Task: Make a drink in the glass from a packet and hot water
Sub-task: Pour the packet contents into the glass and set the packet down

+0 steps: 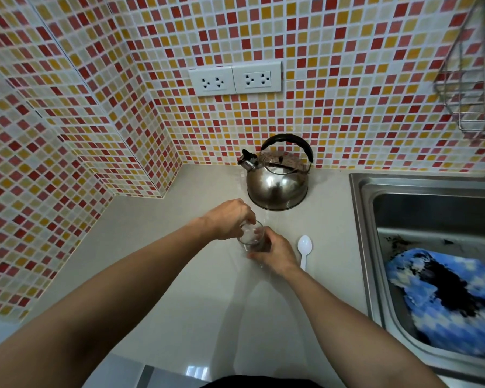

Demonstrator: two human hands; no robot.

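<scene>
A clear glass (253,238) stands on the pale counter (179,275), just in front of the steel kettle (277,183). My right hand (276,254) is wrapped around the glass's near right side. My left hand (230,218) reaches over the rim from the left. Its fingertips pinch a small pale packet (246,231) at the mouth of the glass, and most of the packet is hidden by the fingers. The kettle has a black handle, and its spout points left. A white plastic spoon (304,249) lies on the counter to the right of my right hand.
A steel sink (360,225) takes up the right side, with a blue and black cloth (457,301) in the basin. Mosaic tile walls close off the back and left. Two double sockets (235,79) sit above the kettle, and a wire rack (473,88) hangs at the upper right.
</scene>
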